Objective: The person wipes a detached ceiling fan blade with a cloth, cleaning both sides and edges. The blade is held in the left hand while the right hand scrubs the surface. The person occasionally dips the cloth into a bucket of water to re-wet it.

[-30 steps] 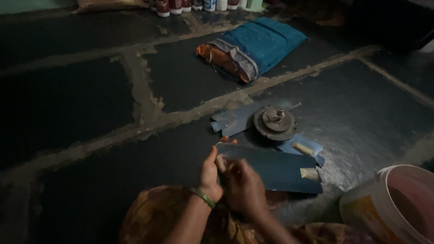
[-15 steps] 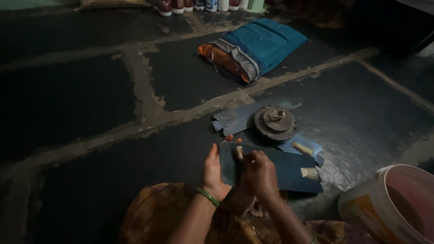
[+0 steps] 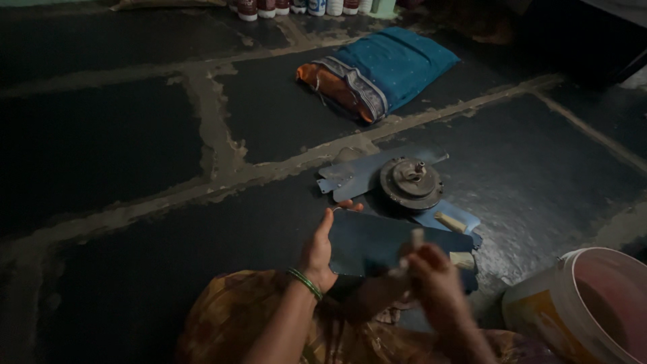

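My left hand (image 3: 319, 251) grips the left edge of a flat dark blue fan blade (image 3: 377, 244) that rests against my lap. My right hand (image 3: 437, 283), blurred, is closed around a small pale stick-like object (image 3: 412, 244) held over the blade. Just beyond the blade, a round grey motor hub (image 3: 410, 183) sits on the floor on other blue blades (image 3: 350, 176). A green bangle circles my left wrist.
A white bucket (image 3: 593, 303) with a pinkish inside stands at the lower right. A folded teal and orange cloth bundle (image 3: 377, 73) lies further off. Small bottles (image 3: 296, 7) line the far edge. The floor is dark stone slabs with pale joints.
My right hand has moved to the right and down, away from my left hand, still holding the small pale object. My left hand stays on the blade's edge.
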